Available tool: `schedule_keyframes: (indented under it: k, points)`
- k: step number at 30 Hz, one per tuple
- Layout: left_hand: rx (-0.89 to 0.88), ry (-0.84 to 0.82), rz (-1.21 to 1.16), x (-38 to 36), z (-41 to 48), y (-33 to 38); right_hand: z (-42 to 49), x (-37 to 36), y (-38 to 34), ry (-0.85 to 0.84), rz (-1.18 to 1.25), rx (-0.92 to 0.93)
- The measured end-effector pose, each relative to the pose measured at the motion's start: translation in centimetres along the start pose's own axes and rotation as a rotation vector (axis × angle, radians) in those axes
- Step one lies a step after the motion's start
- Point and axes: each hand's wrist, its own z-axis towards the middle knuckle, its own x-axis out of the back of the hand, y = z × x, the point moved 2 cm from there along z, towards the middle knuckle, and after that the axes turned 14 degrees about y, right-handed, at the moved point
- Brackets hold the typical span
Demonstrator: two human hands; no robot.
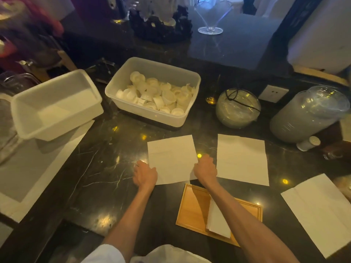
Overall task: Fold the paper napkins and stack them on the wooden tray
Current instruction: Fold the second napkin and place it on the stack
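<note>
Gripping flat white napkin [171, 158] side edges: left hand [145, 174], right hand [206, 168], fingers curled.

Single view only: head cam, wide-angle, worn by the person, looking forward and steeply down over the dark marble table [106, 177]. Both forearms enter from the bottom edge; left hand [145, 174] and right hand [206, 170] sit near frame centre, close to the lens. Wooden tray [191, 207] is lower centre, just below the hands. Far edge of the frame reaches a raised counter with a clear glass [210, 18]. Edges bend from lens distortion. No second view to overlap with.
</note>
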Motion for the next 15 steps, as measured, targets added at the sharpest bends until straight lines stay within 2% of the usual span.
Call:
schedule_keyframes:
  k: [4, 7, 8, 9, 12, 13, 15]
  points:
    - [0.057, -0.023, -0.008, -0.4, 0.4, -0.3, -0.4, -0.5, -0.1, -0.020, -0.089, 0.035]
    - [0.084, -0.049, -0.062, -0.1, 0.0, 0.1, -0.3, 0.2, 0.0, -0.055, 0.030, 0.010]
    - [0.109, -0.062, -0.203, 0.4, -0.2, 0.3, -0.3, 0.9, -0.1, -0.071, 0.114, -0.002]
    - [0.177, -0.102, -0.465, 1.0, -0.2, 0.6, -0.4, 1.8, -0.1, -0.083, 0.228, -0.023]
    - [0.482, -0.348, -1.383, 3.4, 0.1, 0.7, -2.3, 5.2, 0.0, -0.080, 0.655, -0.158]
    - [0.549, -0.430, -1.533, 4.0, 0.1, 0.2, -3.5, 6.1, 0.3, -0.047, 0.761, -0.197]
    - [0.560, -0.640, -1.548, 4.5, -1.4, -0.3, -6.5, 7.0, 1.4, 0.035, 0.884, -0.201]
